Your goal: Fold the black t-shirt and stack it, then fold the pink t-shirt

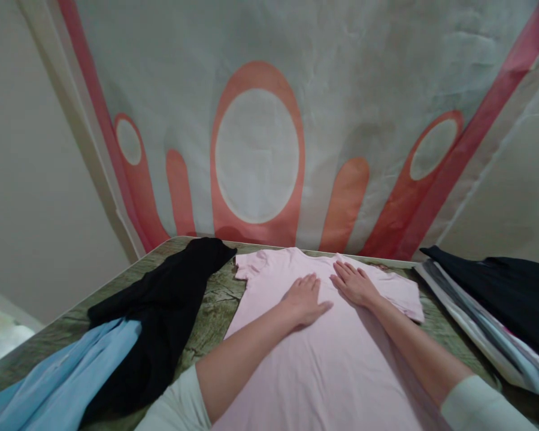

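Note:
A pale pink T-shirt (327,371) lies spread out on the wood-patterned table (218,302), its neckline towards the far edge and a short sleeve out to each side. My left hand (304,300) rests flat on the upper chest of the shirt, thumb pointing right. Close to the neckline, on the right of the chest, my right hand (354,284) lies palm down with fingers stretched out. Neither hand grips the cloth. The shirt's lower part runs out of view at the bottom.
To the left lie a crumpled black garment (161,311) and a light blue one (72,371) partly over it. A stack of folded clothes (507,305), black on top, stands at the right. Behind the table hangs a grey sheet (332,78) with orange shapes.

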Motion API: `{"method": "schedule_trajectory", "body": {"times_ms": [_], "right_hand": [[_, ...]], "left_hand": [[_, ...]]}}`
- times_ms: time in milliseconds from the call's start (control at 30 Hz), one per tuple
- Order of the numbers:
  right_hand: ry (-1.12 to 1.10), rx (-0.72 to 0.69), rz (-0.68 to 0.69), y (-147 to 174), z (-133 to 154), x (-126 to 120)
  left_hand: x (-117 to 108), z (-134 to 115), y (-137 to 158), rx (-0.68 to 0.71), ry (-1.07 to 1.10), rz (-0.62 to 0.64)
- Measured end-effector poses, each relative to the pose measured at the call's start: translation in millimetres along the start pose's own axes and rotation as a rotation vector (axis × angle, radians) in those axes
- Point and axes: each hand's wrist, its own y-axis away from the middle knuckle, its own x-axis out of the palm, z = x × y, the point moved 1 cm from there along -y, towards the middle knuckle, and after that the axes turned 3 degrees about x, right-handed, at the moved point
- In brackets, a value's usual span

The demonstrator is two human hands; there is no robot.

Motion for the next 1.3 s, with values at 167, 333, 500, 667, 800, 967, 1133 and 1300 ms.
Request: {"method": "schedule_trajectory", "body": {"times_ms": [167, 333, 500, 667, 800, 967, 1133, 1300], "right_hand": [[-0.027, 0.003, 0.003, -1, 1, 0], [-0.060, 0.004, -0.006, -2, 0, -2], [-0.062, 0.013, -0.020, -2, 0, -2], [-0.062, -0.005, -0.046, -1, 1, -3], [-0.053, -0.048, 0.022, 1, -17, -6], [0.054, 0.158, -0.022, 17, -78, -15], [0.062, 0.196, -0.195, 62, -85, -32], [-0.063, -0.149, -0.118, 120, -10, -40]], "left_hand": [[-9, 75, -22, -0.168, -0.069, -0.042], [-18, 119, -21, -0.323, -0.159, -0.103], [-22, 120, -15, -0.418, -0.226, -0.130], [-10, 108, -21, -0.223, -0.163, -0.092], [-3, 119, -25, -0.263, -0.140, -0.075], [-11, 131, -24, -0.340, -0.194, -0.026], [-15, 81, -9, -0.253, -0.314, -0.125], [2, 10, 9, 0.056, -0.160, -0.077]]}}
